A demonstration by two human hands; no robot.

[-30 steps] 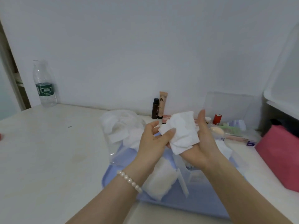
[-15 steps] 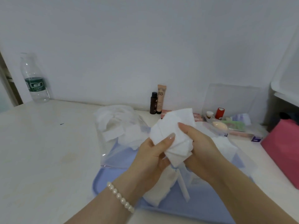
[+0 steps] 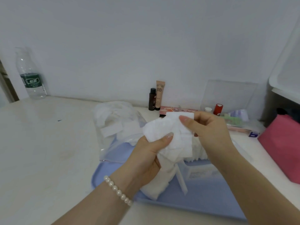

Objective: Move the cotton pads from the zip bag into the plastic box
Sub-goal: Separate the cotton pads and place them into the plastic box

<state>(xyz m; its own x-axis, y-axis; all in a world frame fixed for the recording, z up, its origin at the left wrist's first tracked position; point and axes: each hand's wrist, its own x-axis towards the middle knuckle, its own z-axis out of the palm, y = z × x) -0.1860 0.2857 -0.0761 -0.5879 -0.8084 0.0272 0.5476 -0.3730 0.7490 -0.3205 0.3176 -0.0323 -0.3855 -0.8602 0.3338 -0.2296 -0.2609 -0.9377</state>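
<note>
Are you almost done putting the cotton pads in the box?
About partway. Some pads already sit in the clear plastic box on the blue tray. Right now the left hand and right hand hold a bunch of cotton pads above it. Plenty more pads are left in the zip bag.

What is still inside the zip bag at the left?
White cotton pads show through the clear zip bag, piled loosely. How many lie underneath the top ones is covered, so I cannot tell.
</note>
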